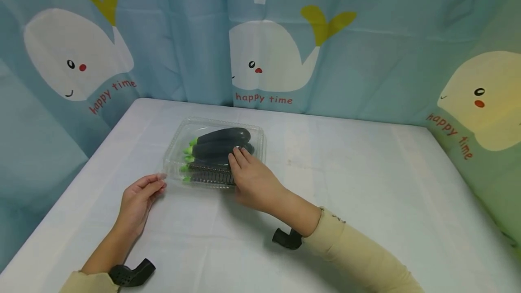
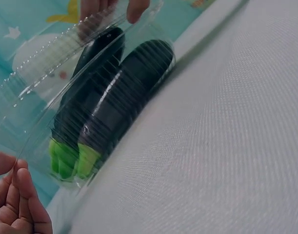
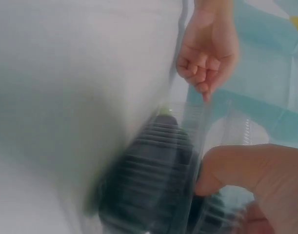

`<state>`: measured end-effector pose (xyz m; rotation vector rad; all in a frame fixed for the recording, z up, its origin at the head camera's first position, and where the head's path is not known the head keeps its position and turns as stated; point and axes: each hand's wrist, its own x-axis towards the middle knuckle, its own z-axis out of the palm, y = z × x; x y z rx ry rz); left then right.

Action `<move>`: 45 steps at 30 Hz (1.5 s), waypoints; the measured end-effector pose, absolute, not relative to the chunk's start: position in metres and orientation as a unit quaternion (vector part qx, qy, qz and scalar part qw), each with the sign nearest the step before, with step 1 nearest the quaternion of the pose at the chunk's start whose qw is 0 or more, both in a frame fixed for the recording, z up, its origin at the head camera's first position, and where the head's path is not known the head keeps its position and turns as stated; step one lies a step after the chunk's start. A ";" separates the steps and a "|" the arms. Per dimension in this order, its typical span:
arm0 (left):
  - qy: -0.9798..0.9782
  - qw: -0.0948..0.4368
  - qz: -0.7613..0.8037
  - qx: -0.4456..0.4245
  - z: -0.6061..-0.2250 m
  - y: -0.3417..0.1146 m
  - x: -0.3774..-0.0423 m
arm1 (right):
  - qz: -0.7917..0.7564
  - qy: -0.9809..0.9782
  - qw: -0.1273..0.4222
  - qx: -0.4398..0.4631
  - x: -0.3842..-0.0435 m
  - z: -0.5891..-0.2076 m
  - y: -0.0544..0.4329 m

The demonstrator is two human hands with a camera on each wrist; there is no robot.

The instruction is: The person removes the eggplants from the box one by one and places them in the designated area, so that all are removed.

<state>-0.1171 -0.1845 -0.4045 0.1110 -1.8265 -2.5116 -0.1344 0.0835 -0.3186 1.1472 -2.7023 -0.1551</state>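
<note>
A clear plastic container (image 1: 173,143) with ribbed walls lies on the white table and holds several dark eggplants (image 1: 215,150) with bright green stem ends pointing left. At its near left corner my left hand (image 1: 136,200) pinches the thin rim between thumb and fingertips. My right hand (image 1: 258,182) reaches over the container's right side, palm down, covering the blunt ends of some eggplants. In the right wrist view its thumb (image 3: 219,170) bends at the rim, with a dark eggplant end between thumb and fingers. Part of that grip is hidden behind the hand.
White cloth covers the table (image 1: 346,184). Behind and at both sides hangs a blue-green curtain (image 1: 378,71) with whale prints. A black wrist device (image 1: 132,274) sits on the left wrist, another black device (image 1: 287,238) under the right.
</note>
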 end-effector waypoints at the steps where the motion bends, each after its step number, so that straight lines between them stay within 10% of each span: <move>1: -0.586 0.018 -0.809 0.039 -0.404 -0.184 -0.117 | -0.055 -0.912 0.106 0.393 -0.134 -0.319 0.085; 45: -0.519 -0.124 -0.830 0.161 -0.386 -0.050 -0.102 | -0.002 -0.884 0.179 0.432 -0.138 -0.329 0.094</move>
